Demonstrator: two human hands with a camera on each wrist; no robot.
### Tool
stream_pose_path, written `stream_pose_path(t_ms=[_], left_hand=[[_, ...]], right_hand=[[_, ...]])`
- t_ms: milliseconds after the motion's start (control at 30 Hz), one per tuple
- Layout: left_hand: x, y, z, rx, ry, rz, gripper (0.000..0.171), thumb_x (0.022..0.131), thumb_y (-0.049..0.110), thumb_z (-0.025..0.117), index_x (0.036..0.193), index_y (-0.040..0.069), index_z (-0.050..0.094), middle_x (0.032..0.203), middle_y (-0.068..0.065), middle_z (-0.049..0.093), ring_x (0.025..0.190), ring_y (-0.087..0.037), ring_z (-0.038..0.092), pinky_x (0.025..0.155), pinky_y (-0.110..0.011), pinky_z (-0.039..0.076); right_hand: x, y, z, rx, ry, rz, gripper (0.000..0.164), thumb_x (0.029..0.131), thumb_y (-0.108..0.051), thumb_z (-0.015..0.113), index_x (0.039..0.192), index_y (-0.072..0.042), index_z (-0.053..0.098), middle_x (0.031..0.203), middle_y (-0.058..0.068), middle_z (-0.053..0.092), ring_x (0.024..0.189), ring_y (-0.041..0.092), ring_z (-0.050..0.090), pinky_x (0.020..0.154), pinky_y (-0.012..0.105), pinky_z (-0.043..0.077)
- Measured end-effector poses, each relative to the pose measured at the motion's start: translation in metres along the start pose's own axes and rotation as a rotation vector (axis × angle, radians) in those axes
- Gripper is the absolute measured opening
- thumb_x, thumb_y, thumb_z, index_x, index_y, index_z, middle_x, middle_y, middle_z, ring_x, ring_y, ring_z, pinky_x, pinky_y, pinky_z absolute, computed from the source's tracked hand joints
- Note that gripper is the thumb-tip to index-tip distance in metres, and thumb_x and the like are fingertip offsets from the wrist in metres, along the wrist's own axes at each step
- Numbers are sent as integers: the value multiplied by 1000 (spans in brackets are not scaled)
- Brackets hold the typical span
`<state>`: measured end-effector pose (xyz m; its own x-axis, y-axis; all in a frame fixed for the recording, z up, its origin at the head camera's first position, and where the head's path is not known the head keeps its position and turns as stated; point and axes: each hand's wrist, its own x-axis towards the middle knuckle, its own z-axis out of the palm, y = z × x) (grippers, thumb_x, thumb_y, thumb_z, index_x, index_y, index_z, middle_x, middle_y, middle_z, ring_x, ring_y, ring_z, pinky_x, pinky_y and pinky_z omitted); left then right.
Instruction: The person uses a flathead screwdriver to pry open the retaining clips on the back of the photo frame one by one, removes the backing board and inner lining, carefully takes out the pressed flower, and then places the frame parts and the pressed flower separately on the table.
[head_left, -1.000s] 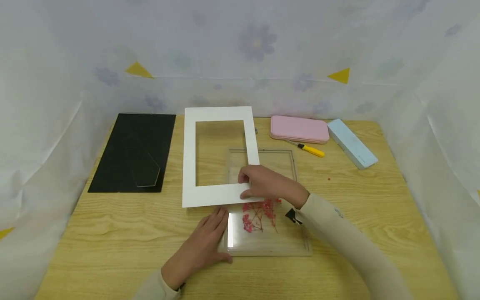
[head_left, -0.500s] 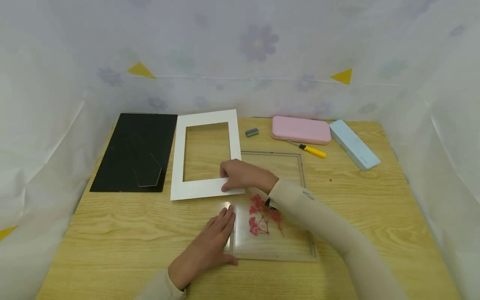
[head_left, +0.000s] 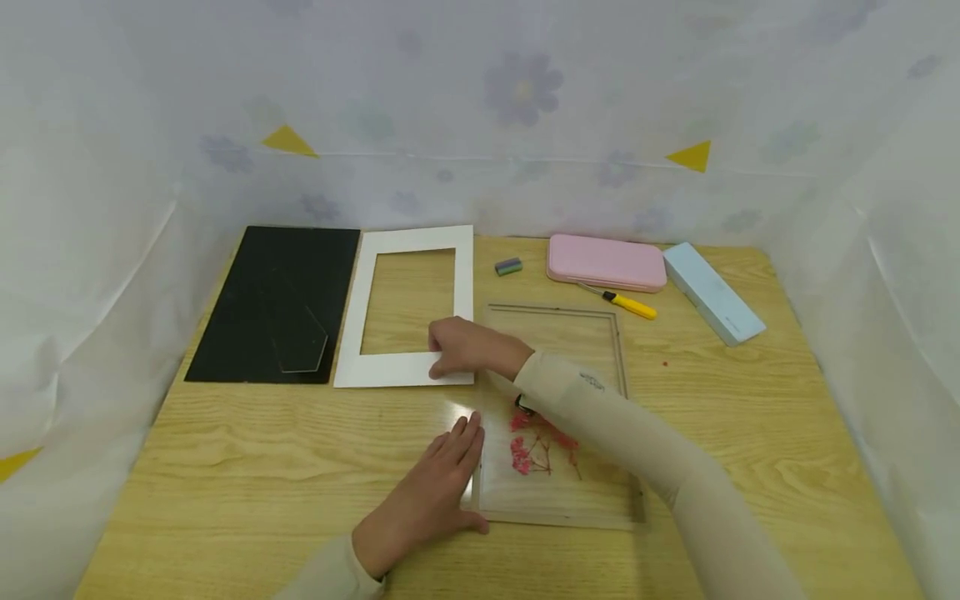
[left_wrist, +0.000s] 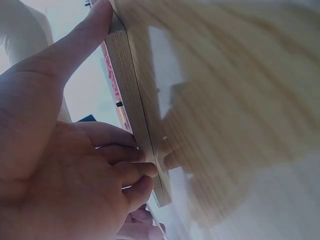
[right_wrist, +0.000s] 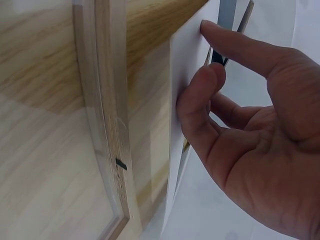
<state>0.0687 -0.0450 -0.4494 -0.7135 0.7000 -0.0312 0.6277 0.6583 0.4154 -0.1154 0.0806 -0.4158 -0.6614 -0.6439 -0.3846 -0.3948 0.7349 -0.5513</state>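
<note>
The white picture mat [head_left: 401, 369], a flat board with a rectangular window, lies at the back of the table. My right hand [head_left: 468, 346] pinches its lower right corner between thumb and curled fingers; the right wrist view shows the hand [right_wrist: 255, 110] at the mat's edge [right_wrist: 182, 70]. A picture frame [head_left: 562, 523] with a clear pane lies in front, pressed pink flowers [head_left: 522, 457] on or under the pane. Along the frame's left side my left hand [head_left: 431, 487] rests with fingers extended. In the left wrist view its fingertips touch the frame's wooden edge [left_wrist: 131, 85].
Left of the mat lies a black backing board [head_left: 262, 333] with a stand flap. Behind the frame are a small green and purple piece [head_left: 508, 267], a pink case [head_left: 606, 261], a yellow-handled screwdriver [head_left: 632, 306] and a light blue box [head_left: 712, 292].
My right hand has carried the mat left and down from over the frame to the table beside the black board. The left hand has stayed at the frame's left edge.
</note>
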Motion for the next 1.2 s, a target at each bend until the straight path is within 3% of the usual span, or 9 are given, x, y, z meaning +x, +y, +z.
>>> stream_pose_path(t_ms=[433,933,1200], left_hand=[[2,3,4,22,-42,-31,118,68,57,85,150,-10,33,161,-25,22,148,-38,25,114,-49,33],[2,3,6,36,-27,-35,118,70,60,83,151,-9,33,162,-23,21,148,-38,25,114,-49,33],[2,2,6,52,-10,-29,118,69,61,83,150,-10,33,161,-23,23,148,-38,26,114,-48,33]], right_hand=[[6,5,10,-38,-19,20,27,90,-22,75,104,-3,62,95,3,62,81,14,54,72,28,47],[6,2,15,-54,19,63,29,88,-24,77,101,-4,60,93,4,56,86,17,48,74,29,44],[6,3,18,-58,-11,44,30,90,-23,76,106,-4,60,95,2,57,89,17,47,77,28,43]])
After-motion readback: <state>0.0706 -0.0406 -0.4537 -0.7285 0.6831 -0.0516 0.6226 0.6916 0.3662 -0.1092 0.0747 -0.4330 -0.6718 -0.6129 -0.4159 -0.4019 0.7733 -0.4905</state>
